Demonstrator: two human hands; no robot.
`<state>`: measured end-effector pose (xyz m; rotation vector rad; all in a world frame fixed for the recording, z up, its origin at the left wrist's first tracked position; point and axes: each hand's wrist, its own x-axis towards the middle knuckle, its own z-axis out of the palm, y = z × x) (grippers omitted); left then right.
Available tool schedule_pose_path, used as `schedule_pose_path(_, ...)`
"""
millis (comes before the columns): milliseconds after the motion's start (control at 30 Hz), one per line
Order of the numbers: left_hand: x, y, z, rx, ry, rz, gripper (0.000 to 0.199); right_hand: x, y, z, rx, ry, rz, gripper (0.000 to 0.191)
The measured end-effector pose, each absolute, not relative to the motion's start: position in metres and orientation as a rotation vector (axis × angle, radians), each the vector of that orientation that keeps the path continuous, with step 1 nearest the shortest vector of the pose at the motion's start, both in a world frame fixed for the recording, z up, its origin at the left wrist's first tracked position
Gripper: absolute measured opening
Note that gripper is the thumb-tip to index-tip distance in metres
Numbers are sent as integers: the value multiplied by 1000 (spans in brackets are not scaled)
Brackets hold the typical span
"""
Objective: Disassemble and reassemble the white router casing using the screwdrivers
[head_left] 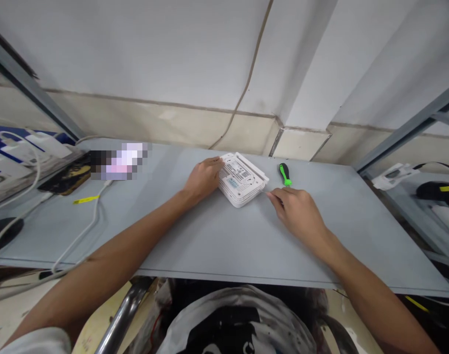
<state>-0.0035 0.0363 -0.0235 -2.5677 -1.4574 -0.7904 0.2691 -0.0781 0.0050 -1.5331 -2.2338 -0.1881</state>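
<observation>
A white Wi-Fi router (242,178) lies tilted on the grey table, its vented, labelled underside facing up and a folded antenna along the far right side. My left hand (204,178) grips its left edge. Close to the router's right corner, my right hand (296,206) is closed in a pinch. Something thin and light seems to stick out from its fingertips toward the router, too small to make out. Just behind that hand lies a screwdriver (284,174) with a green and black handle, its shaft partly hidden by my hand.
The grey tabletop (217,241) meets a tiled wall behind. On the left are a dark phone (67,174), a lit, blurred-out screen (123,162), white cables with a yellow tag (86,200), and several white boxes. A white device (394,176) sits at the right by a metal frame.
</observation>
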Motion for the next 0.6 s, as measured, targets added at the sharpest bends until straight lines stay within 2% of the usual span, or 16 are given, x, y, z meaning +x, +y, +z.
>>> schedule_pose_path(200,-2,31,-21,-2559,-1495,-825,47,257,-70,39,-1831,-2323,39,38)
schedule_pose_path(300,0,29,-20,-2559,-1530,-797,49,248,-60,59,-1891,-2458,30,36)
schedule_pose_path(467,-1,29,-21,-2531,-1551,-694,51,257,-45,71,-1662,-2605,142,24)
schedule_pose_path(600,-4,31,-25,-2565,-1503,-716,50,282,-41,45,-1483,-2415,399,16)
